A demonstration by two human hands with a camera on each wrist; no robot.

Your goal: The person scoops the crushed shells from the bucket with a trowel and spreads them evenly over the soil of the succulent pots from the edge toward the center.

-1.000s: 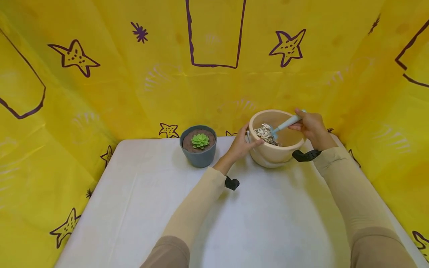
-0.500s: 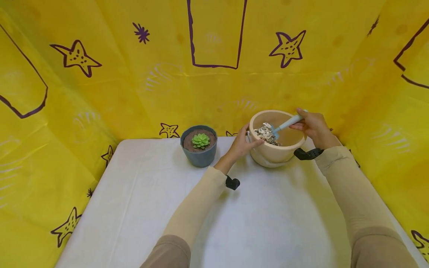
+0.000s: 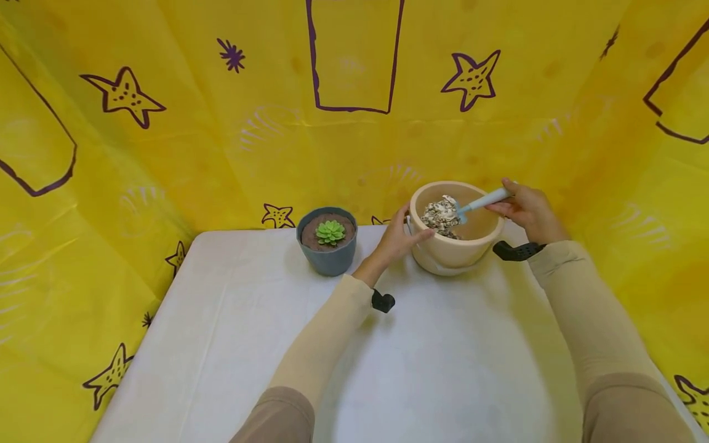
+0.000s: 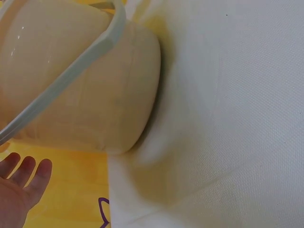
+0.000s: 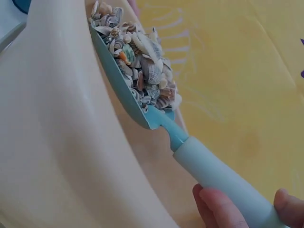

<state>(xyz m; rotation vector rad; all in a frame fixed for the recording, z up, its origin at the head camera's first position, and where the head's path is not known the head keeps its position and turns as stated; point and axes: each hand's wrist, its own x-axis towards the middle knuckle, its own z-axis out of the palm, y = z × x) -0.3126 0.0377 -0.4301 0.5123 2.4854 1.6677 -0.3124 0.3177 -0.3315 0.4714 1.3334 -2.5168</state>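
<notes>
A cream bucket [image 3: 456, 252] stands at the back right of the white table, its pale handle [image 4: 71, 78] hanging down against its side. Against the bucket's left side rests my left hand [image 3: 394, 239], thumb along the rim, fingers nearly straight in the left wrist view. My right hand [image 3: 528, 209] grips the light handle of a blue trowel [image 5: 211, 168]. The trowel's blade is heaped with small seashells [image 5: 137, 61] and lies inside the bucket opening, near the rim in the right wrist view. The bucket's bottom inside is mostly hidden.
Left of the bucket stands a grey-blue pot [image 3: 328, 261] with a green succulent [image 3: 330, 232] in brown soil. A yellow patterned sheet [image 3: 354, 154] hangs close behind the table [image 3: 266, 320] and at both sides.
My right hand and the trowel have moved slightly to the right, and the heap of shells on the blade has come up more into sight. My left hand and the bucket stay put.
</notes>
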